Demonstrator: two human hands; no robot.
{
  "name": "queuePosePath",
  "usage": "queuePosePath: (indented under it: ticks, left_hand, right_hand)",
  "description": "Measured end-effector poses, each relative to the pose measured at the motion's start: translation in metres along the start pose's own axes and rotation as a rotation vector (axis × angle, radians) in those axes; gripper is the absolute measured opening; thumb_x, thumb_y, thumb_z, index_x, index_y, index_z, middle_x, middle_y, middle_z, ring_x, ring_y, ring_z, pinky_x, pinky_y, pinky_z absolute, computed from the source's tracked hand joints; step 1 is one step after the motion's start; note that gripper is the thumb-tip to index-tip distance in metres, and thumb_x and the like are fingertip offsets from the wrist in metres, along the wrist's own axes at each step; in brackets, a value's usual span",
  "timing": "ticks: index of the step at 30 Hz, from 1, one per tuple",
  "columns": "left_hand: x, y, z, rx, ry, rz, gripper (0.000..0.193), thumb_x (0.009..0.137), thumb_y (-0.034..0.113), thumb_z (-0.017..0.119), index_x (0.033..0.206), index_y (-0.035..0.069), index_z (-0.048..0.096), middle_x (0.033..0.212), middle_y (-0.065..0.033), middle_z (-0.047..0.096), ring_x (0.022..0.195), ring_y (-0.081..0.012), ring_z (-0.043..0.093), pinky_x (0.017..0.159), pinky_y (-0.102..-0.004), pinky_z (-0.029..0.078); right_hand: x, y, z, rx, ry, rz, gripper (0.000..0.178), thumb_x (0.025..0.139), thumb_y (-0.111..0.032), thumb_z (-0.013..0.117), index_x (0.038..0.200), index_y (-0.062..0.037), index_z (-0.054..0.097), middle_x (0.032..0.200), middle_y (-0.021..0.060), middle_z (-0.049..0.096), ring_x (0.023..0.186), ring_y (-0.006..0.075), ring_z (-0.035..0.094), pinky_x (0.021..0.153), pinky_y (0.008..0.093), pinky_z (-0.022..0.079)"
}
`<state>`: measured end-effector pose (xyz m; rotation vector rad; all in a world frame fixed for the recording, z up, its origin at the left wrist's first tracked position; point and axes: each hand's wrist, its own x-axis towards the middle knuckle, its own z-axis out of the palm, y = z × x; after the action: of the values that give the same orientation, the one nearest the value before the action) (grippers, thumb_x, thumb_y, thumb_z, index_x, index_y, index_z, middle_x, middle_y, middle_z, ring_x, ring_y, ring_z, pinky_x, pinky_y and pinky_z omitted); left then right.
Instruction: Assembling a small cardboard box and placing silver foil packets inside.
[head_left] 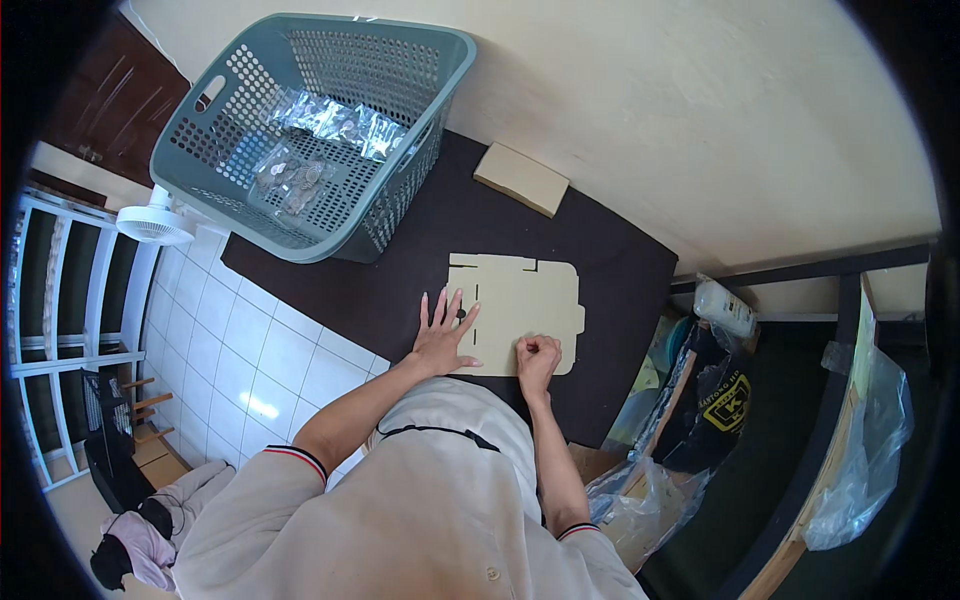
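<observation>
A flat cardboard box blank (520,310) is laid on the dark worktop (400,290), near its near edge. Its left side is pressed down by the left hand (443,338), whose grip is spread flat and holds nothing. Its near edge is pinched in the closed grip of the right hand (538,355); a grey laundry basket (300,130) stands far left.

Home room used for small packing work, not a factory: white glazed floor tiles (225,345), plain cream plastered wall (700,110), dark wooden door (105,95), white barred railing (70,300) and small white round fan (153,224). A dark low table (400,270) carries a grey-green perforated plastic laundry basket (400,130) holding clear plastic bags of small parts (325,120), plus a flat die-cut beige cardboard blank (525,295). Clothes heap on floor (140,545), crumpled plastic bags (860,450) at right.
</observation>
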<state>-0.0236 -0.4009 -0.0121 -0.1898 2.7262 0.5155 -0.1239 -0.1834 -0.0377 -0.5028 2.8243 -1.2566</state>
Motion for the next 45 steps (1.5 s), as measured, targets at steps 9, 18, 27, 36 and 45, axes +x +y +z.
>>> queuePosePath:
  ticks: [9, 18, 27, 36, 45]
  left_hand:
    - [-0.002, 0.0, -0.003, -0.029, 0.011, -0.008, 0.121, 0.082, 0.075, 0.072, 0.173, 0.023, 0.012, 0.178, -0.0248, -0.005, 0.163, -0.0481, -0.011, 0.123, -0.0729, -0.01]
    - [-0.002, 0.003, -0.01, -0.058, -0.026, -0.013, 0.123, 0.082, 0.072, 0.075, 0.173, 0.024, 0.008, 0.178, -0.0238, -0.006, 0.163, -0.0472, -0.011, 0.124, -0.0725, -0.01]
    - [-0.003, 0.003, -0.003, -0.017, -0.023, -0.018, 0.124, 0.081, 0.074, 0.075, 0.174, 0.024, 0.009, 0.178, -0.0237, -0.006, 0.163, -0.047, -0.011, 0.124, -0.0732, -0.01]
    - [0.0, -0.003, 0.001, -0.011, 0.023, -0.01, 0.123, 0.08, 0.076, 0.074, 0.173, 0.021, 0.015, 0.177, -0.0281, -0.001, 0.162, -0.0506, -0.009, 0.123, -0.0733, -0.01]
    - [0.0, 0.003, -0.001, 0.004, -0.023, -0.014, 0.124, 0.081, 0.078, 0.072, 0.173, 0.022, 0.01, 0.177, -0.0281, -0.005, 0.162, -0.0509, -0.011, 0.123, -0.0736, -0.01]
  right_hand:
    - [0.064, -0.012, 0.026, 0.0, 0.022, -0.029, 0.012, 0.082, -0.004, 0.078, 0.077, 0.0046, 0.071, 0.077, 0.0184, 0.068, 0.083, 0.0353, 0.063, 0.078, 0.0485, 0.051]
    - [0.126, -0.015, 0.05, 0.022, -0.002, -0.007, 0.009, 0.083, -0.003, 0.075, 0.077, 0.0038, 0.074, 0.079, 0.0179, 0.07, 0.085, 0.0364, 0.063, 0.082, 0.0503, 0.05]
    - [0.114, 0.0, 0.027, 0.159, 0.001, 0.167, 0.012, 0.081, -0.006, 0.08, 0.08, 0.0044, 0.074, 0.078, 0.0163, 0.071, 0.081, 0.0335, 0.066, 0.075, 0.047, 0.052]
    - [-0.03, 0.027, -0.034, -0.019, 0.093, 0.068, 0.011, 0.082, -0.008, 0.083, 0.082, -0.0011, 0.075, 0.081, 0.013, 0.071, 0.083, 0.0328, 0.066, 0.081, 0.0464, 0.05]
    - [-0.041, 0.026, -0.04, -0.022, 0.089, 0.033, 0.011, 0.083, -0.01, 0.084, 0.083, -0.002, 0.076, 0.083, 0.011, 0.071, 0.088, 0.0321, 0.064, 0.085, 0.0449, 0.047]
